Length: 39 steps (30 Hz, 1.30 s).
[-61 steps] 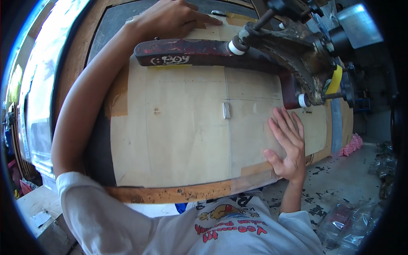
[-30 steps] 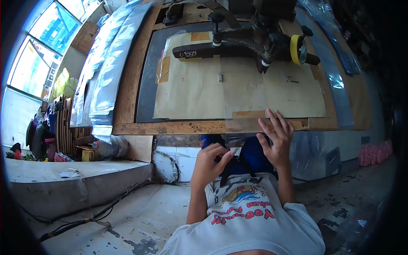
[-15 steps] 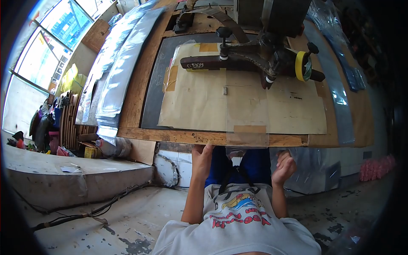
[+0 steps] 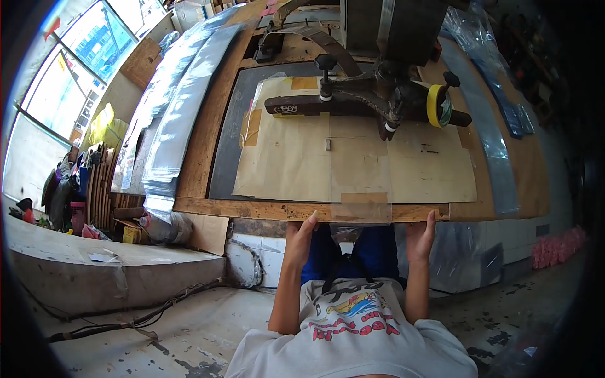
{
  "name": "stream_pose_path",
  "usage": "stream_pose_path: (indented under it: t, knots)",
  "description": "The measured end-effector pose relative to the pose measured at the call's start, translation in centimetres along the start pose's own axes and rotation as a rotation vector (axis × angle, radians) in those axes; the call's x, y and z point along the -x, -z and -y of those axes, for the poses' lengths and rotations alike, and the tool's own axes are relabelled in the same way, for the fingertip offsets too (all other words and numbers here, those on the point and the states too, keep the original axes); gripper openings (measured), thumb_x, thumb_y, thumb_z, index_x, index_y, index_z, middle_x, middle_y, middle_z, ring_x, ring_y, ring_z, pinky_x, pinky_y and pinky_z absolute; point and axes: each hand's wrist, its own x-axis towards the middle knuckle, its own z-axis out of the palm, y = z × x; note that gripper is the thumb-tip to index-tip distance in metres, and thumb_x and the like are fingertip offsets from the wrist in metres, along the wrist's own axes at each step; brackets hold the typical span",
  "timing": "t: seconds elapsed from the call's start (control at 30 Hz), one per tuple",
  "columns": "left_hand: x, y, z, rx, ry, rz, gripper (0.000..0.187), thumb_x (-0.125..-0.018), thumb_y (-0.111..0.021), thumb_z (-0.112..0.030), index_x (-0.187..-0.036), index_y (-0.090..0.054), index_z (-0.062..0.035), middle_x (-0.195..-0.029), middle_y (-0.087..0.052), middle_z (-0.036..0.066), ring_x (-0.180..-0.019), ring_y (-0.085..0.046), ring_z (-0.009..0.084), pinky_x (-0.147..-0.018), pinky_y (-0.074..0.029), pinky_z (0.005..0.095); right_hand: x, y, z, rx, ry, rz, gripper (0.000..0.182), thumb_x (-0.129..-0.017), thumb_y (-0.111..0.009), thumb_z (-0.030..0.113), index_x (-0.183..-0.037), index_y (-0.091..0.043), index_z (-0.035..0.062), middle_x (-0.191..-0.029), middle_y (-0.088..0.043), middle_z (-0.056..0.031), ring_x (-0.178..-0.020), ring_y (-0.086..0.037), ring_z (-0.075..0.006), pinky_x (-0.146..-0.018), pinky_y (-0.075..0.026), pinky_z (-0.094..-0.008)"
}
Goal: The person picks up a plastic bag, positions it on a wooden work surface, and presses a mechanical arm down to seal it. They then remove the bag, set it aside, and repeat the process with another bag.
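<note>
My left hand (image 4: 300,243) grips the front edge of a wooden work table (image 4: 265,208), thumb against the edge and fingers underneath, mostly hidden. Farther right, my right hand (image 4: 420,240) holds the same edge, its thumb upright against the wood and its other fingers partly hidden below. Between the hands, a clear plastic strip (image 4: 360,213) hangs over the edge, with brown tape (image 4: 363,198) across it. Behind the edge lies a cream paper sheet (image 4: 283,164) on a dark plate (image 4: 222,170). A dark bar (image 4: 290,106) of a press sits above the sheet.
Stacked clear plastic sheets (image 4: 183,132) lie along the table's left side, and more plastic strips (image 4: 488,138) on the right. A yellow tape roll (image 4: 433,106) hangs on the press bar. Cables (image 4: 120,327) run along the floor at left; a pink bundle (image 4: 558,247) stands at right.
My right hand, loosely curled below the table before, has risen to the front edge and taken hold of it. My left hand stays at the edge. The view has shifted slightly.
</note>
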Motion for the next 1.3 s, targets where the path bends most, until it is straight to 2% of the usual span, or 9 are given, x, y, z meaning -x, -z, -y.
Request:
stream_pose_path:
  t: [0.2,0.3,0.4,0.5,0.6,1.0,1.1,1.2,1.3]
  knots:
    - [0.8,-1.7,-1.0,-0.005,0.014,-0.133,0.041,-0.094,-0.073,-0.026,-0.125,-0.058,-0.0039,-0.111,-0.065,0.007,-0.103,-0.061,0.0152,-0.094,-0.047,0.0307,-0.1,0.4,0.3,0.082,0.058,0.01,0.063,-0.099,-0.06,0.05,-0.142,-0.047,0.006,-0.137,-0.056,-0.0066,-0.125,-0.054,-0.0189,-0.103,-0.042,-0.0374]
    - [0.7,-1.5,-1.2,0.004,0.018,-0.055,0.037,-0.093,-0.073,-0.026,-0.12,-0.06,-0.0044,-0.105,-0.066,0.005,-0.093,-0.063,0.0149,-0.088,-0.05,0.0293,-0.1,0.4,0.2,0.085,0.073,0.001,0.06,-0.1,-0.059,0.049,-0.14,-0.049,0.0054,-0.135,-0.057,-0.006,-0.124,-0.054,-0.0184,-0.103,-0.042,-0.0372]
    - [0.4,-0.6,-0.7,-0.026,0.021,0.004,0.032,-0.096,-0.069,-0.023,-0.12,-0.057,-0.0051,-0.096,-0.065,0.002,-0.08,-0.06,0.0122,-0.07,-0.049,0.0284,-0.2,0.5,0.2,0.096,0.076,0.005,0.059,-0.101,-0.058,0.049,-0.139,-0.05,0.0048,-0.133,-0.058,-0.0063,-0.124,-0.055,-0.0185,-0.103,-0.043,-0.0381]
    - [0.5,-1.4,-1.4,-0.069,0.016,-0.044,0.019,-0.095,-0.071,-0.023,-0.094,-0.057,-0.0093,-0.073,-0.049,-0.005,-0.061,-0.044,0.0072,-0.057,-0.035,0.0248,0.0,0.0,0.5,0.109,0.084,-0.008,0.058,-0.101,-0.058,0.049,-0.138,-0.051,0.0041,-0.132,-0.058,-0.0072,-0.122,-0.056,-0.0191,-0.103,-0.044,-0.0388]
    - [0.5,-1.6,-1.5,-0.029,0.014,-0.01,0.021,-0.096,-0.07,-0.022,-0.09,-0.054,-0.0106,-0.07,-0.04,-0.006,-0.057,-0.034,0.0062,-0.053,-0.026,0.0261,0.0,-0.1,0.6,0.119,0.095,0.0,0.059,-0.101,-0.058,0.049,-0.137,-0.051,0.0034,-0.131,-0.059,-0.008,-0.12,-0.058,-0.0196,-0.1,-0.047,-0.0386]
    - [0.8,-2.0,-2.1,0.001,0.037,0.007,0.02,-0.098,-0.068,-0.02,-0.094,-0.051,-0.0093,-0.071,-0.038,-0.007,-0.057,-0.031,0.0058,-0.052,-0.025,0.0257,0.3,-0.8,0.9,0.145,0.088,-0.017,0.05,-0.102,-0.056,0.049,-0.129,-0.056,0.0066,-0.12,-0.063,-0.0041,-0.106,-0.061,-0.0151,-0.085,-0.049,-0.0326]
    - [0.8,-1.7,-1.8,0.001,0.035,0.027,0.02,-0.098,-0.067,-0.02,-0.094,-0.051,-0.0093,-0.072,-0.037,-0.007,-0.057,-0.03,0.0056,-0.052,-0.025,0.0256,-0.1,0.3,0.6,0.168,0.061,0.033,0.057,-0.101,-0.054,0.052,-0.137,-0.052,0.0079,-0.124,-0.061,-0.0036,-0.109,-0.058,-0.015,-0.089,-0.047,-0.0338]
    - [0.8,-1.8,-1.9,0.011,0.039,0.031,0.02,-0.098,-0.066,-0.02,-0.093,-0.05,-0.0095,-0.071,-0.037,-0.007,-0.057,-0.029,0.0053,-0.052,-0.024,0.0257,-0.1,0.4,0.5,0.159,0.069,0.01,0.056,-0.101,-0.055,0.051,-0.136,-0.052,0.0085,-0.122,-0.061,-0.0026,-0.106,-0.058,-0.0141,-0.087,-0.047,-0.0326]
    - [0.6,-1.3,-1.5,0.0,0.052,0.056,0.016,-0.099,-0.064,-0.021,-0.102,-0.054,-0.0087,-0.067,-0.035,-0.009,-0.054,-0.029,0.0039,-0.054,-0.026,0.0253,0.1,-0.3,0.6,0.121,0.077,-0.048,0.047,-0.101,-0.058,0.048,-0.126,-0.056,0.0074,-0.113,-0.063,-0.0023,-0.099,-0.059,-0.0125,-0.08,-0.046,-0.0309]
